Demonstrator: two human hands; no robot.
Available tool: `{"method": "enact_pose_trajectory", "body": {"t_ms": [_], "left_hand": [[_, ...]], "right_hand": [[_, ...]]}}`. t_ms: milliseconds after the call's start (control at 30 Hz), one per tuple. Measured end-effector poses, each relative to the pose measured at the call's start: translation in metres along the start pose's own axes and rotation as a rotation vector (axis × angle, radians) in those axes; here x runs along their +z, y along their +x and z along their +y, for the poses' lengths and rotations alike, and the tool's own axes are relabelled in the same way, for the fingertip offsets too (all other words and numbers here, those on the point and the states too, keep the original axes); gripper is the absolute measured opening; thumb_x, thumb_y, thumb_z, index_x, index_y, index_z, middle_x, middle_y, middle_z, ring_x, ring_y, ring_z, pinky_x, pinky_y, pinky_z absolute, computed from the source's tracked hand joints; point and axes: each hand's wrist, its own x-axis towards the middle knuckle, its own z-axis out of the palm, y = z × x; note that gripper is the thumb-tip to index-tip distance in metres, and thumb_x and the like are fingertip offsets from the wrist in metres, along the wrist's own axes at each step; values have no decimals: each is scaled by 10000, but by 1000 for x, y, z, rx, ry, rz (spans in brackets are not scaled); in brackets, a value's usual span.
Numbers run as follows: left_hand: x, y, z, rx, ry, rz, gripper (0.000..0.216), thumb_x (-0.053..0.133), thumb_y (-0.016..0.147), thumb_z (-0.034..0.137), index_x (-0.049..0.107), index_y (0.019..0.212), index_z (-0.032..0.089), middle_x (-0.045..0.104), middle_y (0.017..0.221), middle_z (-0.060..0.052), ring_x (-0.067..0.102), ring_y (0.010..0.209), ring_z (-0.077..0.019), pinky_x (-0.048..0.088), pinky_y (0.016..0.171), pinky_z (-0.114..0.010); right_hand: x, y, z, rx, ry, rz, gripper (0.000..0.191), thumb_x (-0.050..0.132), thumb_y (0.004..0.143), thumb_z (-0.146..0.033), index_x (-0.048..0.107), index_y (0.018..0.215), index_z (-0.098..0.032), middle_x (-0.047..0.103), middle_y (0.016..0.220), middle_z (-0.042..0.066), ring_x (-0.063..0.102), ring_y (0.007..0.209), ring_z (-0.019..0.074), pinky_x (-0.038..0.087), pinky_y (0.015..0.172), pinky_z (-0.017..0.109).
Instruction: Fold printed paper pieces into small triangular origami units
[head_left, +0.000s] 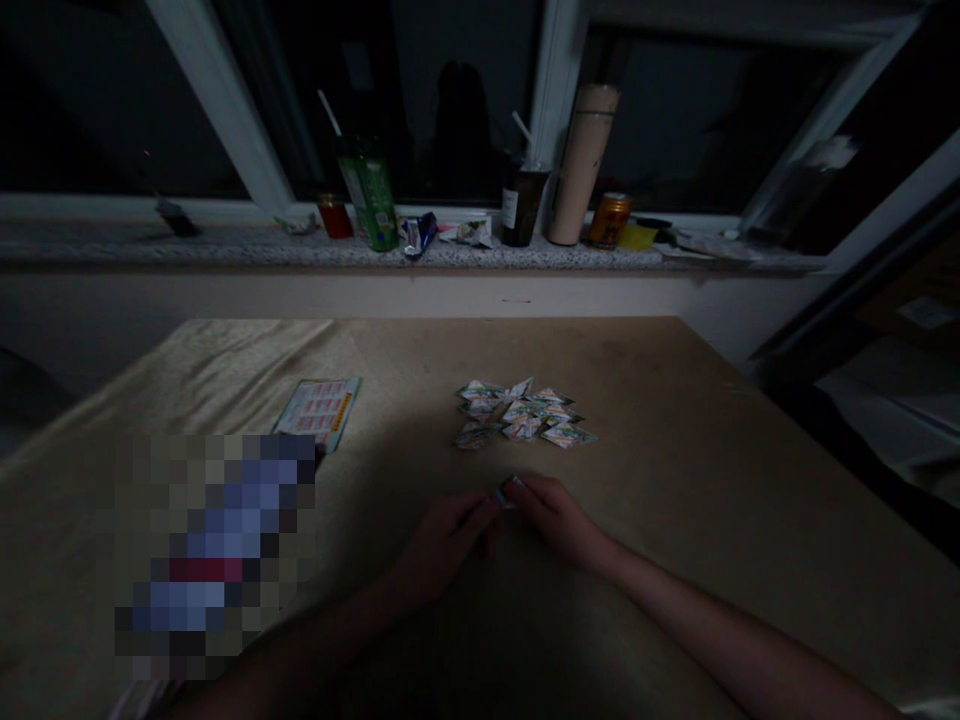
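In the head view, my left hand and my right hand meet over the near middle of the table. Their fingertips pinch a small piece of folded printed paper from both sides. Most of it is hidden by the fingers. Just beyond my hands, several pointed folded paper pieces lie in rough rows, with printed patterns on them. Farther to the left lies a stack of printed sheets with red and yellow marks and a green edge.
A blurred-out blue and red object is on the table at left. Along the stone windowsill stand a green bottle, a drink cup with straw, a pink flask and an orange can.
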Motion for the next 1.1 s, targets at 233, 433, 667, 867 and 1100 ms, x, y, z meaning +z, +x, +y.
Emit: {"method": "enact_pose_trajectory", "body": {"t_ms": [233, 433, 667, 867, 1100], "left_hand": [[0, 0, -2, -13, -88, -38, 343, 390, 876, 408, 552, 694, 166, 522, 506, 40, 491, 496, -123, 365, 556, -208], [-2, 1, -2, 22, -30, 33, 338, 392, 885, 361, 553, 660, 165, 536, 551, 30, 516, 564, -129, 372, 596, -204], [1, 1, -1, 27, -3, 9, 396, 357, 895, 391, 596, 677, 163, 567, 570, 11, 538, 585, -144, 390, 612, -215], [0, 2, -1, 37, -45, 47, 441, 315, 908, 409, 576, 653, 163, 579, 556, 2, 544, 561, -142, 409, 618, -222], [2, 0, -8, 115, 9, 147, 322, 408, 892, 330, 517, 1152, 174, 616, 1096, -62, 588, 925, -188, 437, 836, -287]], "right_hand": [[0, -3, -2, -47, -44, 29, 426, 368, 884, -483, 496, 648, -153, 399, 587, -33, 336, 539, 88, 297, 505, 200], [0, 0, 0, 39, 22, -30, 451, 436, 822, -555, 492, 623, -155, 401, 541, -40, 337, 491, 82, 270, 454, 198], [3, -3, 1, 35, -25, -14, 481, 403, 836, -559, 484, 583, -157, 436, 487, -34, 361, 448, 80, 290, 429, 194], [3, -2, 4, 49, 47, 64, 485, 427, 821, -569, 502, 588, -150, 467, 506, -23, 389, 466, 83, 289, 436, 197], [-1, 1, 6, 90, 32, 244, 474, 473, 792, -561, 377, 526, -180, 281, 487, -58, 240, 447, 68, 184, 401, 208]]}}
